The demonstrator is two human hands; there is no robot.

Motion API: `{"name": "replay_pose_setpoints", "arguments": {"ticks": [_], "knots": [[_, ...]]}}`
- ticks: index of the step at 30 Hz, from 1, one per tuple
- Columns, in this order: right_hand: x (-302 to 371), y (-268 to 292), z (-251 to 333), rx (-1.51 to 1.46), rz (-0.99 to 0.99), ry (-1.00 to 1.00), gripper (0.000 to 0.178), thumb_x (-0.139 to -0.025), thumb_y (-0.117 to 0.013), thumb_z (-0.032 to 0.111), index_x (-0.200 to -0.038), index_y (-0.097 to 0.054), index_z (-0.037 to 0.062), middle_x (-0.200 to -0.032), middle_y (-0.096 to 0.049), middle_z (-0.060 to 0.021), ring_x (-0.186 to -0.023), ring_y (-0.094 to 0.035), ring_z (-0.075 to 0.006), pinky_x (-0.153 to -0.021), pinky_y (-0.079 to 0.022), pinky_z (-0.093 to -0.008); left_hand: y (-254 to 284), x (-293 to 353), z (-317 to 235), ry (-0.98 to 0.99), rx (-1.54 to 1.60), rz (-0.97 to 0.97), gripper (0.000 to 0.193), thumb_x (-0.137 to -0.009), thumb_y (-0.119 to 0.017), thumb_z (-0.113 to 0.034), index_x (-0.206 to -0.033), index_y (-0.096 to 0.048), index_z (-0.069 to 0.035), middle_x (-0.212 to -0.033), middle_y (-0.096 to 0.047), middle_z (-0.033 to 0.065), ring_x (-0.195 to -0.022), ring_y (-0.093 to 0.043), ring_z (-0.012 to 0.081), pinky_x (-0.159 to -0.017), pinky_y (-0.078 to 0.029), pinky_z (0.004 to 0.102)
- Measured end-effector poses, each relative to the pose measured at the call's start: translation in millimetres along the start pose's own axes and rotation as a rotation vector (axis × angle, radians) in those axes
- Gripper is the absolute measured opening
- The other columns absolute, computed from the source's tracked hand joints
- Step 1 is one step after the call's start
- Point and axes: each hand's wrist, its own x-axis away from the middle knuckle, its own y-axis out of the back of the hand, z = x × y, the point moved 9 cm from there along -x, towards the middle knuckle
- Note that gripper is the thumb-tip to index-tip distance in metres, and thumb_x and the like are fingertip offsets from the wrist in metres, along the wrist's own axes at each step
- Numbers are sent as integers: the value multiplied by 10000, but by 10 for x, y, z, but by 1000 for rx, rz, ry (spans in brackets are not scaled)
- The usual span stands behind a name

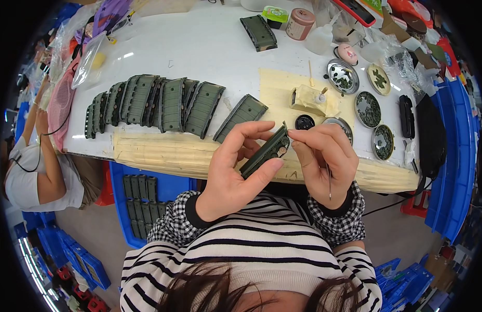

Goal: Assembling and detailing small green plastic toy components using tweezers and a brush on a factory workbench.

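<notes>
grip: right hand (332,158) pinched, holding rod (330,190); left hand (225,174) curled round green panel (265,151) | likely unfinished | panel row (171,104) left of it: doneness unclear

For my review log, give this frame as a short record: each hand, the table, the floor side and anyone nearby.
left hand: holds a green piece, tilted, between thumb and fingers
right hand: fingertips at the piece's upper end; thin tool in the same hand
table, left: overlapping row of similar pieces
table, right: dishes with small dark bits
below table edge: blue tray with more pieces
nearby: co-worker at far left
</notes>
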Motion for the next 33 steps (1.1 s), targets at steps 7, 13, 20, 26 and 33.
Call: {"name": "replay_pose_setpoints", "arguments": {"ticks": [7, 13, 20, 26, 33], "knots": [[18, -21, 35, 20, 12, 49, 246, -740, -737, -50, -976, -701, 12, -798, -611, -96, -621, -607, -197, -522, -474, -273, 45, 17, -37, -42, -86, -14, 260, -816, -721, -53, -1046, -628, 26, -1038, -611, 99, -859, -581, 123, -743, -476, 245], [34, -34, 36, 26, 25, 54, 244, -745, -739, -41, -979, -702, 15, -794, -607, -95, -619, -603, -190, -522, -472, -271, 53, 26, -61, -71, -109, 3, 243, -821, -719, -52, -1036, -634, 26, -1023, -623, 103, -889, -593, 138, -754, -485, 256], [85, 120, -74, -84, -102, 4, 216, -834, -726, 66, -1030, -672, -6, -826, -578, -44, -580, -419, -87, -518, -332, -219, -11, 69, 223, 263, 473, 35, 401, -1010, -500, -207, -1321, -424, 35, -1208, -583, 147, -982, -627, 183, -888, -507, 317], [163, 291, -179, -88, -188, -71, 82, -878, -655, 27, -945, -671, -18, -792, -548, -46, -635, -447, -91, -558, -334, -209, 658, -73, -61, 68, 40, -247, 605, -861, -676, -51, -1375, -361, 1, -1178, -594, 126, -1004, -626, 177, -838, -526, 288], [222, 362, -306, -120, -214, -194, 60, -873, -643, -20, -922, -676, -14, -765, -558, -41, -618, -431, -71, -538, -317, -205, 873, -195, -453, -355, -818, -445, 511, -695, -760, -91, -1164, -599, 35, -970, -573, 110, -949, -531, 247, -826, -456, 351]]}}
